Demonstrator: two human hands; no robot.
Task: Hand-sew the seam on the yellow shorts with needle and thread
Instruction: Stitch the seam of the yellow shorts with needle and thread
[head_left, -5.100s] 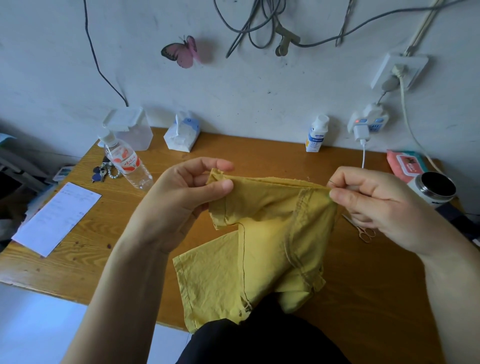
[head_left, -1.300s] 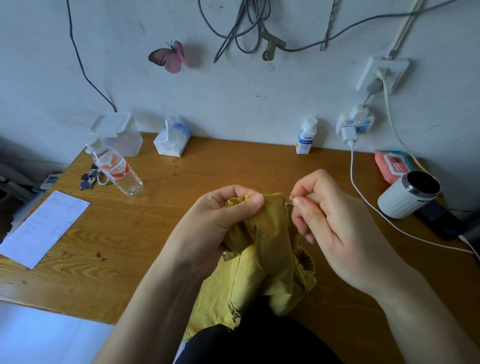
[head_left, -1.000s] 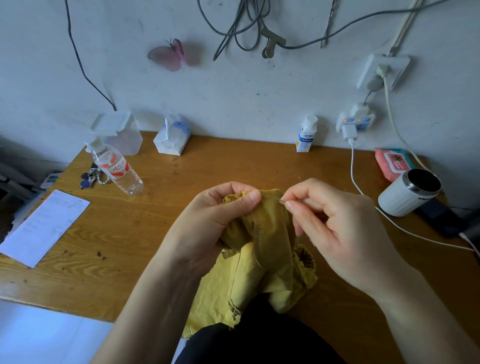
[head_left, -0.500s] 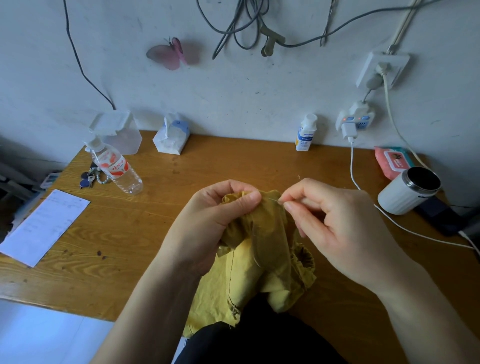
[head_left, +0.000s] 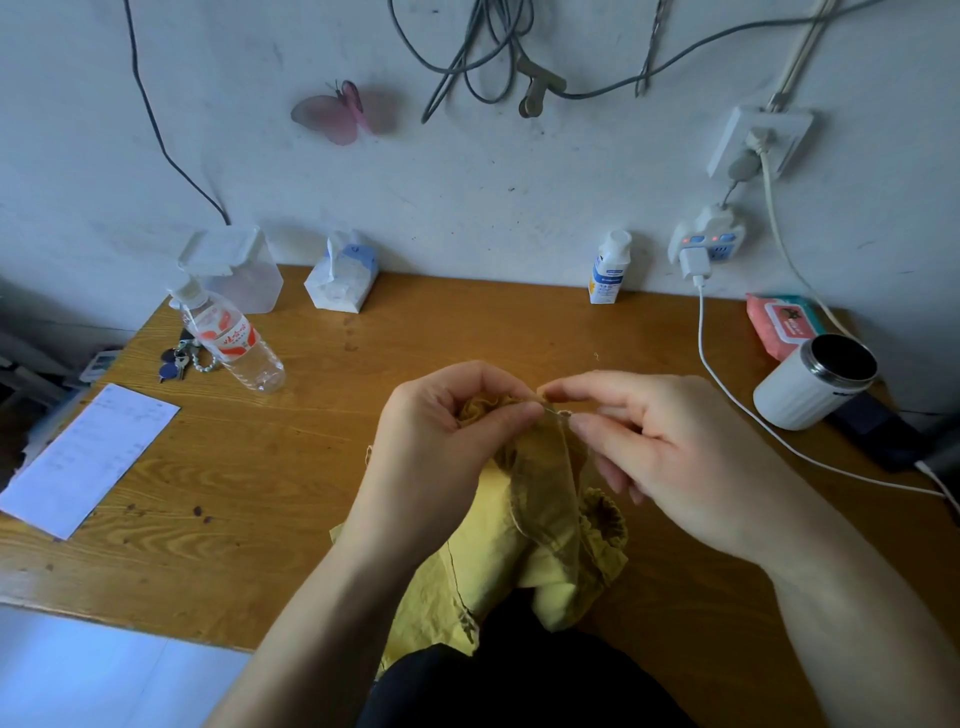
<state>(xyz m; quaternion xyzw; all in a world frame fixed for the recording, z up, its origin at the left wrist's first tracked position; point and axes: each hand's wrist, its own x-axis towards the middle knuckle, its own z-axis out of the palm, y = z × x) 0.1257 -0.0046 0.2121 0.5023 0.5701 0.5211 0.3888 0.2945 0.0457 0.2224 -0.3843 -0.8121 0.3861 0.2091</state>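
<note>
Fabric of the crumpled yellow cloth shorts (head_left: 545, 499) is judged light, limp and easily bunched, so it is best taken close to the seam edge, where a fold can be kept taut for the stitch. That edge is pinched between the curled thumb and fingers of the left hand (head_left: 441, 447) above the brown wooden desk (head_left: 311, 467), while the rest of the garment hangs toward the lap. A thin metal needle (head_left: 558, 413) is seen as a short glint at the fold, pinched by thumb and forefinger of the right hand (head_left: 675, 457); being slick, it is likely to slip unless held firmly. The thread is too fine to be made out. At the right a white ribbed cup with a steel rim (head_left: 810, 384) stands open, its dark inside unreadable. A clear plastic bottle with a red label (head_left: 234, 338) lies capped on its side, and its contents cannot be told. Nothing can be made out in a translucent lidded box (head_left: 234, 270) by the wall.
</note>
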